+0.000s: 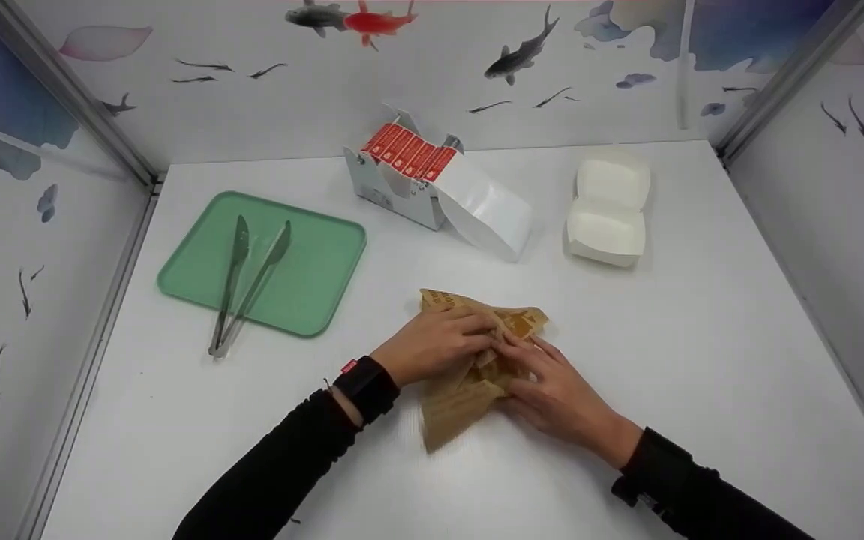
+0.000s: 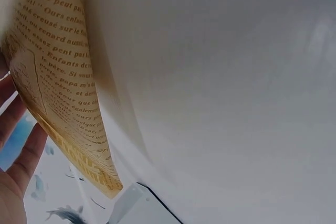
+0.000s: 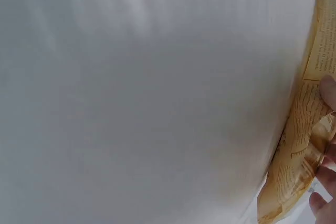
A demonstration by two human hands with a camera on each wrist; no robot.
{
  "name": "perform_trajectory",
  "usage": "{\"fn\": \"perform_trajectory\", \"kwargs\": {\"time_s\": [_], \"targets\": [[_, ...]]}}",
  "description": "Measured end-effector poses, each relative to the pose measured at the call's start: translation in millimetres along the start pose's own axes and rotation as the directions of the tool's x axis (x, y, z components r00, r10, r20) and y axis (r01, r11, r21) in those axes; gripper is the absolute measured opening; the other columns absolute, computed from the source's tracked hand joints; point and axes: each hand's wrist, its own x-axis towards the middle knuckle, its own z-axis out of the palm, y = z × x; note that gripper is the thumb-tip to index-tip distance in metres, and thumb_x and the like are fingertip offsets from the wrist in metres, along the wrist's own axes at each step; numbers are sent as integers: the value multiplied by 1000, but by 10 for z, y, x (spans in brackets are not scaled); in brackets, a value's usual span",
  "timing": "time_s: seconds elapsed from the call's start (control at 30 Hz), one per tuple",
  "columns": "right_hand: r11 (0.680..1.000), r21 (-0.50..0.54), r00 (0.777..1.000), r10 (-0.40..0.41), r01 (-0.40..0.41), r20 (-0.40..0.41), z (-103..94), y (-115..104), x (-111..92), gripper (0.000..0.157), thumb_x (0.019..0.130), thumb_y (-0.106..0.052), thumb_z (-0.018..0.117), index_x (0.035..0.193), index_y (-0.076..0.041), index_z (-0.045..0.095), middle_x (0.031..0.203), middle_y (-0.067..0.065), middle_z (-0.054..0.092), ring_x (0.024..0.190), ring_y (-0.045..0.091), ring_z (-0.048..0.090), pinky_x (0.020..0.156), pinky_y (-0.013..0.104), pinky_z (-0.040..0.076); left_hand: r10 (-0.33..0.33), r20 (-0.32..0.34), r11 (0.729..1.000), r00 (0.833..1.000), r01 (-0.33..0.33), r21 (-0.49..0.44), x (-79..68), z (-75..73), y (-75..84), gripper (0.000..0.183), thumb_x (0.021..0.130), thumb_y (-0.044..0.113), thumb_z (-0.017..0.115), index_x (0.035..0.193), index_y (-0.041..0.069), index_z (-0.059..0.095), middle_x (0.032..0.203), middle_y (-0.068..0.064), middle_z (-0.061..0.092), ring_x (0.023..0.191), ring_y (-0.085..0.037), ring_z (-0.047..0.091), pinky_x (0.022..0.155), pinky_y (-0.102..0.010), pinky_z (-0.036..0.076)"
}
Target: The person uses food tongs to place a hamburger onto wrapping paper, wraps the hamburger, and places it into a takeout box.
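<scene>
Both hands are seen low on the white worktop [image 1: 702, 315], meeting over a brown printed paper wrap [image 1: 454, 405] that lies crumpled and partly folded near the front centre. The left hand [image 1: 436, 345] is laid on top of the wrap from the left, fingers curled over its upper folds and pinching paper at the middle; a black wristband with a red tab is worn above a black sleeve. The right hand [image 1: 552, 386] comes in from the right, fingers bent, fingertips pinching the same folds where they touch the left hand's. In the left wrist view the wrap [image 2: 63, 98] is seen close up as a curved tan sheet with printed text, lifted off the worktop at its edge, with fingers [image 2: 21, 145] beside it. In the right wrist view the wrap [image 3: 302, 145] is at the right edge, creased, with fingertips [image 3: 328, 90] pressed on it; how far the hand is closed cannot be told from that view alone. What is inside the wrap is hidden. Further back on the left, a green tray [image 1: 312, 277] is placed flat, with metal tongs [image 1: 244, 281] lying on it, handle end overhanging the tray's near rim. Beyond centre, a white label dispenser [image 1: 402, 184] carries red labels, and a strip of white backing paper [image 1: 488, 210] is curled out of it to the right. Back right, well apart from the wrap, an open white clamshell box [image 1: 608, 206] is set down.
</scene>
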Motion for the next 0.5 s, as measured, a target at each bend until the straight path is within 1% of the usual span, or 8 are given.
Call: {"fn": "perform_trajectory", "kwargs": {"time_s": [0.03,0.17,0.2,0.23,0.33,0.4,0.43,0.5], "targets": [[998,49,999,34,-34,0,-15,11,2,18,89,-16,89,103,-12,78,153,16,62,145,42,57,120,60,44,2,-6,1000,1000,-2,4,2,6,-2,26,104,26,69,129,26,78,141,6,69,135,-15,63,110,-30,54],[963,226,989,150,-147,4,-61,50,32,49,87,4,82,134,-1,69,149,11,67,144,37,59,127,51,37,-7,11,1000,1000,7,5,10,4,-9,27,104,28,69,129,27,78,141,7,69,137,-15,62,110,-32,54],[952,255,985,173,-169,7,-72,55,46,53,87,7,80,138,-1,67,148,10,68,143,36,60,127,50,36,-9,19,1000,1000,9,6,11,1,-10,28,104,27,68,130,27,78,141,7,68,138,-15,61,109,-32,54],[944,274,982,188,-183,6,-80,62,63,52,88,7,78,138,-1,67,146,9,69,142,35,61,126,51,38,-11,26,1000,1000,11,5,10,-3,-10,28,105,26,67,131,27,77,142,7,68,138,-15,61,110,-34,54],[931,296,974,225,-214,-5,-97,74,117,28,94,1,77,120,-8,73,138,6,74,138,32,65,119,56,45,-15,42,1000,999,16,-6,7,-9,-12,31,106,26,63,135,28,75,144,7,66,141,-16,59,112,-36,53],[923,305,968,249,-235,-6,-103,82,141,12,98,-5,76,107,-13,73,134,5,76,135,29,67,115,56,49,-12,39,1000,999,12,-11,4,-6,-13,31,108,27,61,136,27,75,145,6,66,141,-16,58,113,-38,52],[919,309,966,258,-243,-7,-107,87,150,9,99,-7,76,102,-14,72,132,5,77,134,28,69,114,55,50,-10,34,1000,999,10,-15,1,-3,-13,30,108,29,61,134,27,75,144,6,66,141,-16,58,114,-38,51],[907,326,960,282,-266,0,-118,98,160,12,98,-6,77,97,-16,70,131,5,78,132,27,70,112,51,53,-1,19,1000,1000,1,-18,-3,5,-17,28,109,31,61,131,25,76,143,6,67,141,-17,58,115,-38,50]]}}
